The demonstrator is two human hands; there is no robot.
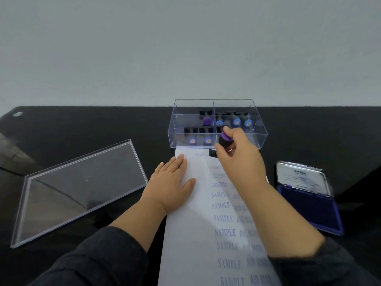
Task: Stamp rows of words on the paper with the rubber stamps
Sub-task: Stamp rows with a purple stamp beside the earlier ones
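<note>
stamps: six in the box (pixel 261 133); right grip (pixel 237 153) holds one stamp (pixel 223 141); left grip (pixel 172 178) flat on paper (pixel 195 234)

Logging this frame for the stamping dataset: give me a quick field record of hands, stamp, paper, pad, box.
left hand: flat on the paper, fingers straight
right hand: grips purple-knobbed rubber stamp at the sheet's far end
paper: rows reading SAMPLE, AIR MAIL, FAX OUT
ink pad: open, blue, right of paper
stamp box: clear, compartmented, stamps inside, beyond the sheet
box lid: off, lying left
</note>
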